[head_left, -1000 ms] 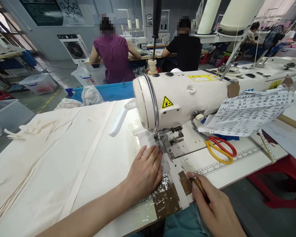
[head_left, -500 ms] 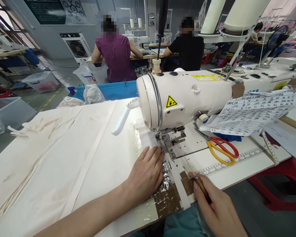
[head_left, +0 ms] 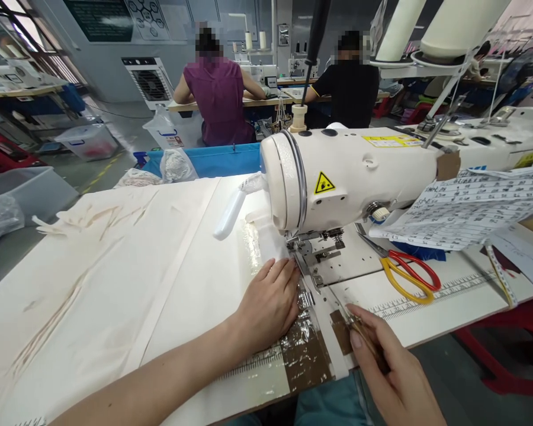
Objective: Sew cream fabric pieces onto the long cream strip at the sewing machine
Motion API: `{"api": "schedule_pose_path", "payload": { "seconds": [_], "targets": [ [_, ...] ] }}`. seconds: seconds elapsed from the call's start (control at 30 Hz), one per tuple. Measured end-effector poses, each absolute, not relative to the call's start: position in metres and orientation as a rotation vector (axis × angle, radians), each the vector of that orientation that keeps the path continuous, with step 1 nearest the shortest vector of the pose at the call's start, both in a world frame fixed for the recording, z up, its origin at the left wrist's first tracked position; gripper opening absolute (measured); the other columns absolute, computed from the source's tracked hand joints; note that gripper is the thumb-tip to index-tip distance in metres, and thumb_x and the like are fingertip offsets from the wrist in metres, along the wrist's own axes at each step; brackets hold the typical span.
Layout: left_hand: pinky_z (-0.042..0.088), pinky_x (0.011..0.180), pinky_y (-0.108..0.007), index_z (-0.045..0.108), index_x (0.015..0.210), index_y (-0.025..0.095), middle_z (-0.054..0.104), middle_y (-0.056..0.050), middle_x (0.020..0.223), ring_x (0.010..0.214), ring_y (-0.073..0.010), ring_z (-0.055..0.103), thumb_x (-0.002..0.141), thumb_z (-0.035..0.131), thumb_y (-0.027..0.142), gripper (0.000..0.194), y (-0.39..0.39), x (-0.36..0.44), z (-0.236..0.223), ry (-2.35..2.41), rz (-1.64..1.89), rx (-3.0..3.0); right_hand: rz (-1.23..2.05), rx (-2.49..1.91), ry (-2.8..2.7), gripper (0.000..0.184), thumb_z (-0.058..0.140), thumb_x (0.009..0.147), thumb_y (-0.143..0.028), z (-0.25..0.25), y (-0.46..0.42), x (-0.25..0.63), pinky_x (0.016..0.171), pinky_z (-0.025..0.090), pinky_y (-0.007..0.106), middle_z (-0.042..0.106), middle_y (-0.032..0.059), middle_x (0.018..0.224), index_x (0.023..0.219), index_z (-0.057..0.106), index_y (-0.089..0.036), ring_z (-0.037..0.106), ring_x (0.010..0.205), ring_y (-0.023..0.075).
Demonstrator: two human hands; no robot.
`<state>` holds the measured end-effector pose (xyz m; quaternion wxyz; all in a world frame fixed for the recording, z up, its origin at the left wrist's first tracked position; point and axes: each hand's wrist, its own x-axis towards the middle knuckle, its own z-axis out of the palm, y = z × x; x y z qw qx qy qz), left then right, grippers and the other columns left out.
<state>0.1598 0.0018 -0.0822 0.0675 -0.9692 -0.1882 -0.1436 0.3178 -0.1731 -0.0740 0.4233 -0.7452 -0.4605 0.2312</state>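
Observation:
My left hand [head_left: 270, 302] lies flat with its fingers stretched forward on white fabric [head_left: 270, 239], close to the presser foot area of a white sewing machine [head_left: 337, 174]. Between the fingers of my right hand [head_left: 391, 361] is an awl [head_left: 362, 331] with a wooden handle; its thin metal shaft points toward the machine's needle plate. A narrow white strip [head_left: 331, 340] runs from the machine down to the table's front edge, passing between my hands. Brown tape [head_left: 308, 358] and clear shiny tape cover the tabletop beneath. My left fingers hide part of the fabric.
Scissors [head_left: 408, 275] with red and yellow handles lie right of the needle area, beside a printed ruler. Handwritten paper [head_left: 479, 204] hangs at the machine's front. Large pale fabric [head_left: 93, 284] covers the table's left. Two people sit beyond a blue cloth bin [head_left: 222, 160].
The whole view has shifted, so the machine and table appear farther right. My left hand stays at the fabric, and my right hand keeps the awl, its shaft tilted slightly differently.

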Motion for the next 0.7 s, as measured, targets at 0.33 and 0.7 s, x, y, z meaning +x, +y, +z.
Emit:
{"api": "schedule_pose_path", "payload": {
  "seconds": [0.33,0.7],
  "targets": [
    [0.051,0.097,-0.045,0.054,0.125,0.000,0.057,-0.021,0.124,0.112,-0.0306,0.056,0.096,0.041,0.020,0.039,0.015,0.164,-0.078,-0.700,-0.565,-3.066,0.130,-1.603,-1.702,0.024,0.040,0.103,-0.019,-0.083,-0.118,0.297,0.049,0.047,0.025,0.060,0.0035,0.082,0.122,0.056,-0.019,0.060,0.060,0.0166],
    [0.053,0.094,-0.045,0.055,0.124,0.002,0.060,-0.019,0.119,0.109,-0.0293,0.057,0.093,0.039,0.012,0.037,0.021,0.162,-0.085,-0.625,-0.706,-3.032,-0.235,-1.686,-1.856,0.025,0.038,0.103,-0.018,-0.089,-0.101,0.285,0.044,0.045,0.026,0.065,0.0084,0.087,0.118,0.057,-0.013,0.064,0.062,0.0195]
  ]
}}
